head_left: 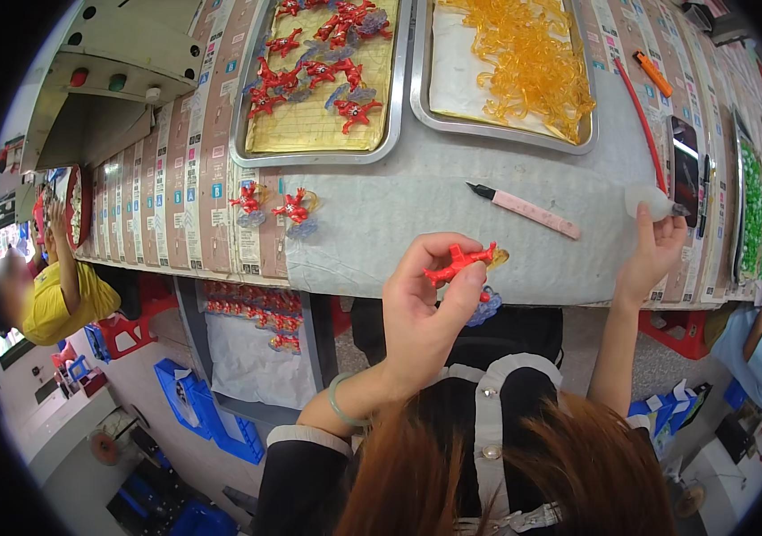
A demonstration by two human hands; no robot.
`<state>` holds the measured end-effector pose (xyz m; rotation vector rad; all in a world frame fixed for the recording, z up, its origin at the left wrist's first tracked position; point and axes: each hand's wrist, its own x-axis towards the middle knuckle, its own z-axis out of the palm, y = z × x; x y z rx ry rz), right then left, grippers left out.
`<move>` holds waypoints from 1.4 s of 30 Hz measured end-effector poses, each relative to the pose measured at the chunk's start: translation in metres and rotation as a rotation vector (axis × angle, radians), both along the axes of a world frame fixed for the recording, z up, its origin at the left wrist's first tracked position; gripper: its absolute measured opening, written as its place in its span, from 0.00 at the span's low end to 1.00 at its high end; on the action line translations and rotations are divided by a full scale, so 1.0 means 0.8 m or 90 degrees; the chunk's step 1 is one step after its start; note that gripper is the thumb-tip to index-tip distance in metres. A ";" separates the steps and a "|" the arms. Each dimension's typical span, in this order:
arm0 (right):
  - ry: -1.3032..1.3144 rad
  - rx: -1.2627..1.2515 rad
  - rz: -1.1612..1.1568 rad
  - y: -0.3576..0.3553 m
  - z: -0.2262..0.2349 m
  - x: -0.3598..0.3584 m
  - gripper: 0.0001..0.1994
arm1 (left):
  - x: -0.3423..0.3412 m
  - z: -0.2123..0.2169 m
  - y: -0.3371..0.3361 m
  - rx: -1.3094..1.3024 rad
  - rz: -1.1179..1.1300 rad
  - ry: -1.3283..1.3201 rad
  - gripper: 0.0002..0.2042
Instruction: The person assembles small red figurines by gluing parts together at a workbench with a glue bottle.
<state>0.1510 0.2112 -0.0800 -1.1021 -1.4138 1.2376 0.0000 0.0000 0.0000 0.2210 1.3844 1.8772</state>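
Note:
My left hand (430,308) pinches a small red toy figure (461,261) between thumb and fingers, in front of the table's near edge. The figure has a clear yellow piece at one end and a clear blue piece (485,306) below. At the right, my right hand (656,255) has its fingers on a small whitish squeeze bottle (644,204) with a dark tip, tilted over the table. Two similar red figures, one (248,198) beside another (295,207), lie on the table to the left. A pink pen-like tool (534,214) with a black tip lies between the hands.
A metal tray (396,107) holds red figures; another tray (591,134) holds clear orange pieces. A grey bin (314,335) with rows of red figures stands below the table edge. A phone (685,156), red stick (640,116) and orange cutter (653,73) lie right. Other people sit at both sides.

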 end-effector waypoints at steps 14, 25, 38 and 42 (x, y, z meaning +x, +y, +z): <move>-0.019 0.133 0.504 -0.118 0.100 -0.056 0.09 | 0.003 0.010 0.006 0.030 -0.099 -0.164 0.06; -0.011 0.088 0.465 -0.127 0.101 -0.059 0.05 | 0.000 0.010 0.004 -0.040 -0.140 -0.111 0.04; -0.063 -0.062 0.420 -0.131 0.087 -0.061 0.03 | -0.001 -0.008 0.010 -0.038 -0.121 -0.202 0.04; -0.060 -0.068 0.395 -0.131 0.080 -0.063 0.02 | -0.002 -0.015 0.012 -0.042 -0.128 -0.208 0.03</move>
